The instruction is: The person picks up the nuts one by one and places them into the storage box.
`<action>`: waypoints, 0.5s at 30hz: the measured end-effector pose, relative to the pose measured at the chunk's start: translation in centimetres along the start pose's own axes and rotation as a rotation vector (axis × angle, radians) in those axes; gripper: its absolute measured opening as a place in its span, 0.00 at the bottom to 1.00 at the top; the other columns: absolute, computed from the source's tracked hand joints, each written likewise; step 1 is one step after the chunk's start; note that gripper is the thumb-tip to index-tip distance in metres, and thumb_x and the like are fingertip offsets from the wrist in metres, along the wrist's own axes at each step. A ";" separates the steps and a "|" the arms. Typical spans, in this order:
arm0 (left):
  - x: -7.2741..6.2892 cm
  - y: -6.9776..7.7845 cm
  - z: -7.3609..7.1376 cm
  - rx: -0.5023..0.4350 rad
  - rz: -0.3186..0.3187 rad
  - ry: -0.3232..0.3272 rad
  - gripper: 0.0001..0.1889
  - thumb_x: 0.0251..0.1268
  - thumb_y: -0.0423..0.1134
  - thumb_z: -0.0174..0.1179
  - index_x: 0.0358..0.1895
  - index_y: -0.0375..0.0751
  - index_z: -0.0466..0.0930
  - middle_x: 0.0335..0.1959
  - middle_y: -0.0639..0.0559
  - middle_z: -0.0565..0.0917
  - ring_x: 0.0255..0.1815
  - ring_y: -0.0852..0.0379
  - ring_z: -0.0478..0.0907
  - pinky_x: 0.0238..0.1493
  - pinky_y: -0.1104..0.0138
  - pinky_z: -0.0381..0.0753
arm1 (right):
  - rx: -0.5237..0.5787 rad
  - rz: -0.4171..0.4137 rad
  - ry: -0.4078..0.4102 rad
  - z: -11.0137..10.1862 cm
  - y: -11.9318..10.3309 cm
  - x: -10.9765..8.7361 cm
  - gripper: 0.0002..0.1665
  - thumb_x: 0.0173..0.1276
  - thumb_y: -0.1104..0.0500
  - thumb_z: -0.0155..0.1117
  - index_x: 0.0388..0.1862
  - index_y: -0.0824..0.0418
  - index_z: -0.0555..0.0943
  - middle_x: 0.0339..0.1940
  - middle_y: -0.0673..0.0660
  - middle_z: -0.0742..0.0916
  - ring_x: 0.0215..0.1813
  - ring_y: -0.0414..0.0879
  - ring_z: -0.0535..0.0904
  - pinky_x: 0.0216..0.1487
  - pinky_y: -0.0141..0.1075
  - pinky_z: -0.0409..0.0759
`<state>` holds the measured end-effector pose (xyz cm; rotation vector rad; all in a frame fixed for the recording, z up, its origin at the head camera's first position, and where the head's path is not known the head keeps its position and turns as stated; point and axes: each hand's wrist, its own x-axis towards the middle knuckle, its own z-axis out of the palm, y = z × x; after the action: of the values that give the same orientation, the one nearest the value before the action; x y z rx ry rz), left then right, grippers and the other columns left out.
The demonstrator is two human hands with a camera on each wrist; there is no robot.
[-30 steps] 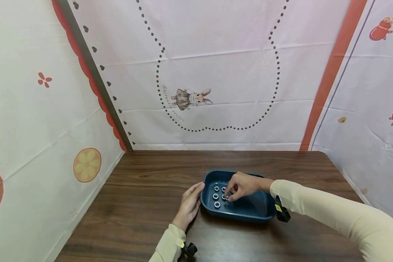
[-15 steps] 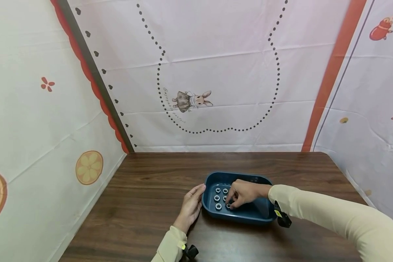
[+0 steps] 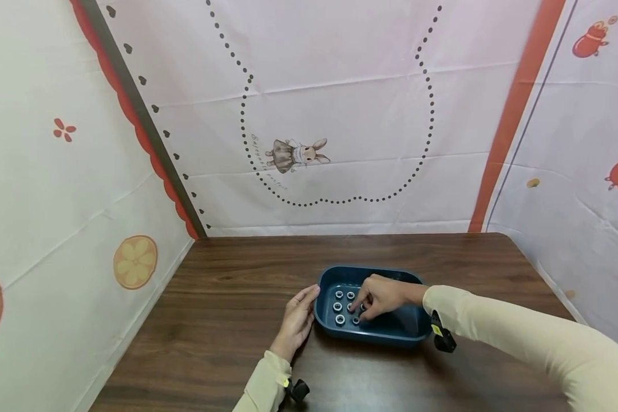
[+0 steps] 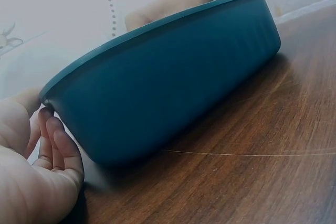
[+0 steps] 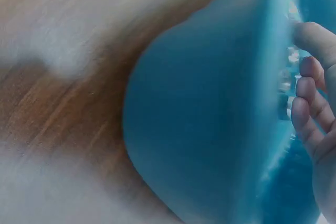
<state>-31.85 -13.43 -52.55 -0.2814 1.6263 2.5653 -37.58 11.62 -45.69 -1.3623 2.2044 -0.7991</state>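
A dark blue rectangular tray [image 3: 391, 340] with rounded corners rests on the table. My left hand [image 3: 294, 325] grips its left end; in the left wrist view the fingers [image 4: 67, 148] curl beneath the rim. Small silvery metal rings [image 3: 340, 320], nut-like in shape, stand in rough rows on the left part of the tray floor. My right hand [image 3: 383, 294] reaches down among them, index finger and thumb apart, with a ring [image 3: 356, 321] by the thumb. Another ring [image 3: 363, 307] shows between the fingers. The hand hides part of the tray floor.
A brown wood-grain table [image 3: 237, 297] carries the tray. Printed white cloth walls [image 3: 340, 114] stand behind it and on both sides. Each wrist wears a small black camera [image 3: 297, 391].
The right hand has shifted from ring to ring; a ring at its fingertips now stands in the front row by the thumb. The left hand stays on the tray; the head view shifts slightly.
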 end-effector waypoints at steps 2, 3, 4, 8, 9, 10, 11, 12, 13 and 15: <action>0.1 0.2 0.0 -0.003 0.005 0.003 0.17 0.72 0.40 0.66 0.57 0.34 0.83 0.42 0.53 0.85 0.41 0.63 0.81 0.42 0.72 0.80 | -0.010 0.014 0.039 -0.7 -0.4 -0.3 0.13 0.67 0.61 0.73 0.50 0.60 0.90 0.14 0.42 0.78 0.16 0.29 0.68 0.21 0.23 0.64; 0.2 0.2 0.0 -0.007 0.006 0.006 0.17 0.71 0.40 0.66 0.57 0.35 0.83 0.42 0.53 0.85 0.41 0.62 0.81 0.42 0.72 0.80 | -0.023 0.013 0.065 -1.0 -0.7 -0.5 0.13 0.67 0.61 0.73 0.50 0.60 0.90 0.15 0.41 0.77 0.17 0.30 0.67 0.21 0.24 0.63; 0.2 0.3 0.0 -0.003 0.007 0.006 0.17 0.71 0.40 0.66 0.57 0.35 0.83 0.43 0.53 0.85 0.41 0.63 0.81 0.42 0.72 0.80 | -0.038 0.012 0.093 -1.3 -0.9 -0.7 0.12 0.67 0.61 0.73 0.49 0.60 0.90 0.15 0.41 0.76 0.17 0.30 0.67 0.22 0.24 0.63; 0.2 0.2 0.1 0.007 0.005 -0.001 0.19 0.71 0.40 0.66 0.59 0.33 0.81 0.43 0.53 0.85 0.40 0.62 0.80 0.42 0.72 0.80 | -0.102 0.014 0.237 -2.2 -2.1 -2.1 0.10 0.68 0.61 0.72 0.47 0.60 0.90 0.14 0.40 0.75 0.17 0.31 0.66 0.22 0.26 0.64; 0.2 0.1 0.1 0.009 0.003 0.000 0.20 0.71 0.40 0.66 0.60 0.33 0.80 0.43 0.53 0.85 0.40 0.62 0.81 0.41 0.72 0.80 | -0.110 0.019 0.272 -2.3 -2.5 -2.5 0.09 0.68 0.61 0.72 0.46 0.59 0.90 0.14 0.40 0.75 0.17 0.31 0.65 0.23 0.26 0.65; 0.1 0.1 0.0 0.013 0.003 -0.001 0.20 0.71 0.40 0.66 0.60 0.32 0.80 0.43 0.53 0.84 0.40 0.62 0.80 0.41 0.72 0.80 | -0.110 0.028 0.304 -2.3 -2.9 -2.9 0.09 0.68 0.61 0.72 0.46 0.58 0.90 0.14 0.40 0.74 0.17 0.31 0.66 0.23 0.26 0.66; 0.0 0.1 0.0 0.011 0.004 -0.001 0.20 0.72 0.40 0.66 0.60 0.32 0.80 0.43 0.53 0.85 0.40 0.62 0.81 0.41 0.72 0.80 | -0.109 0.035 0.335 -2.3 -3.2 -3.3 0.08 0.68 0.61 0.72 0.45 0.57 0.90 0.14 0.40 0.75 0.17 0.32 0.66 0.23 0.27 0.67; 0.0 0.0 0.0 0.010 0.004 -0.001 0.20 0.72 0.40 0.66 0.60 0.32 0.80 0.42 0.53 0.85 0.40 0.62 0.81 0.41 0.72 0.80 | -0.105 0.042 0.364 -2.2 -3.6 -3.7 0.08 0.68 0.61 0.72 0.45 0.56 0.90 0.15 0.40 0.74 0.18 0.32 0.66 0.23 0.27 0.67; -0.1 0.0 0.0 0.007 0.004 -0.001 0.20 0.72 0.39 0.65 0.60 0.32 0.80 0.42 0.53 0.85 0.40 0.62 0.81 0.41 0.72 0.80 | -0.100 0.046 0.389 -2.0 -4.0 -4.1 0.07 0.68 0.60 0.72 0.44 0.55 0.90 0.15 0.40 0.75 0.18 0.32 0.67 0.23 0.27 0.68; -0.1 0.0 -0.1 0.008 0.008 -0.006 0.19 0.72 0.39 0.65 0.60 0.32 0.80 0.41 0.54 0.85 0.39 0.63 0.80 0.41 0.72 0.80 | -0.089 0.049 0.432 -1.5 -4.7 -4.9 0.07 0.68 0.60 0.72 0.44 0.53 0.90 0.17 0.39 0.75 0.20 0.32 0.68 0.23 0.28 0.69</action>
<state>-31.71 -13.50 -52.52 -0.2672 1.6394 2.5621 -33.35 14.80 -41.14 -1.2611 2.6165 -1.0701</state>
